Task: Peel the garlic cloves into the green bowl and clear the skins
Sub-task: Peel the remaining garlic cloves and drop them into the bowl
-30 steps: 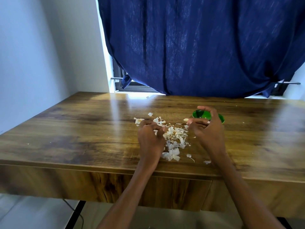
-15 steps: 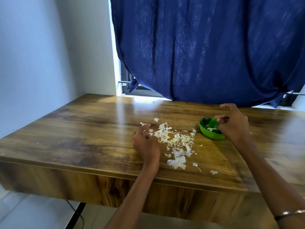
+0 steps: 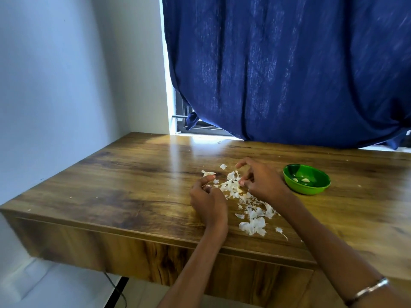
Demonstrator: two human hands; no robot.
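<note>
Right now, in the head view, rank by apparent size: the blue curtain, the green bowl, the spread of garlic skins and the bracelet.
1. blue curtain
2. spread of garlic skins
3. green bowl
4. bracelet, though nearness to the camera enlarges it

Right hand covers part of the garlic skins; can't tell whether its curled fingertips pinch a skin, a clove, or nothing. Left hand: fingers curl under the palm, so any contents are hidden. Pale pieces in the green bowl look like peeled cloves, too small to be sure; count unclear. Right forearm and bracelet run out at the bottom edge. Curtain hides most of the window and is cropped top and right. Table is cut off at right.
</note>
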